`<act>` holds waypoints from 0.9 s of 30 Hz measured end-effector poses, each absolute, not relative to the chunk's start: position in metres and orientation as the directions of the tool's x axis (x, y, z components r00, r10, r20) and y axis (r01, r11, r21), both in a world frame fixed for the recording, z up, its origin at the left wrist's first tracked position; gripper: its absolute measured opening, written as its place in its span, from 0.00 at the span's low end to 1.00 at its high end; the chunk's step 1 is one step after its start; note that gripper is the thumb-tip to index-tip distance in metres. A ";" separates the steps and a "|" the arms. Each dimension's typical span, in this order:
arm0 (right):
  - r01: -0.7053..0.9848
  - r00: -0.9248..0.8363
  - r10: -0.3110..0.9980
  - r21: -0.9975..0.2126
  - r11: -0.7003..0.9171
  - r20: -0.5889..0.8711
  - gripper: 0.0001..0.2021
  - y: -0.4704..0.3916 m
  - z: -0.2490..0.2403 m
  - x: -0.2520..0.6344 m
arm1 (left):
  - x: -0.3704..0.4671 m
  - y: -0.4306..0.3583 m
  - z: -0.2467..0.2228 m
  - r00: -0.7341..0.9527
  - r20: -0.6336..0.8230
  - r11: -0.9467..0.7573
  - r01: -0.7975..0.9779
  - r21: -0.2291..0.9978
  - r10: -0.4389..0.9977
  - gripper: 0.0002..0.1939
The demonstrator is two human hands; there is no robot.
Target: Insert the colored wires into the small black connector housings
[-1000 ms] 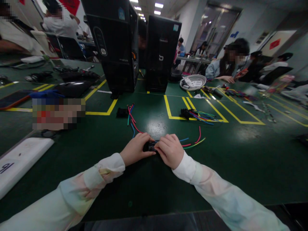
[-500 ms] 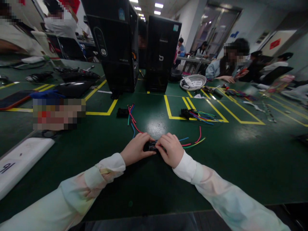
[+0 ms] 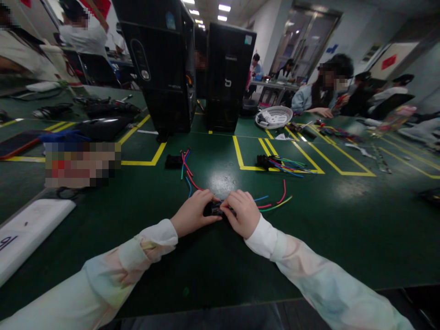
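Observation:
Near the middle of the green table, my left hand [image 3: 194, 213] grips a small black connector [image 3: 216, 208] between thumb and fingers. My right hand [image 3: 243, 213] is closed on the same connector from the right, its fingertips partly hiding it. Coloured wires [image 3: 275, 204], blue, red and green-yellow, stick out to the right beyond my right hand. Red and blue wires [image 3: 191, 178] run up behind my left hand, close to another black connector [image 3: 173, 161]. A third black connector [image 3: 263, 162] with a bundle of coloured wires lies farther back on the right.
Two black computer towers [image 3: 161, 68] [image 3: 229, 78] stand at the back of the table [image 3: 326, 238]. A white basket [image 3: 274, 117] sits right of them. At the left lie a white power strip [image 3: 30, 233] and dark tools. Other people sit around behind the table.
The whole view has shifted very slightly to the left. Both hands keep the same hold on the connector.

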State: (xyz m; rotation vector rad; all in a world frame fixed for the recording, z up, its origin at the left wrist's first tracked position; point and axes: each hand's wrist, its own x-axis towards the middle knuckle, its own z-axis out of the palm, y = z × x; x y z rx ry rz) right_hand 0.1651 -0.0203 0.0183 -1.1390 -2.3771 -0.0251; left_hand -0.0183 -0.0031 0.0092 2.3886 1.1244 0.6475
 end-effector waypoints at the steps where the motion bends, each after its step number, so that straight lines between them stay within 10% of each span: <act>1: 0.737 -0.529 0.727 -0.188 0.649 0.438 0.07 -0.021 0.019 0.165 | -0.018 -0.003 0.009 0.564 0.227 -0.583 0.600 0.547 0.794 0.17; 27: 0.714 -0.586 0.712 -0.169 0.679 0.387 0.05 -0.021 0.021 0.167 | -0.018 -0.004 0.007 0.550 0.234 -0.576 0.605 0.550 0.801 0.18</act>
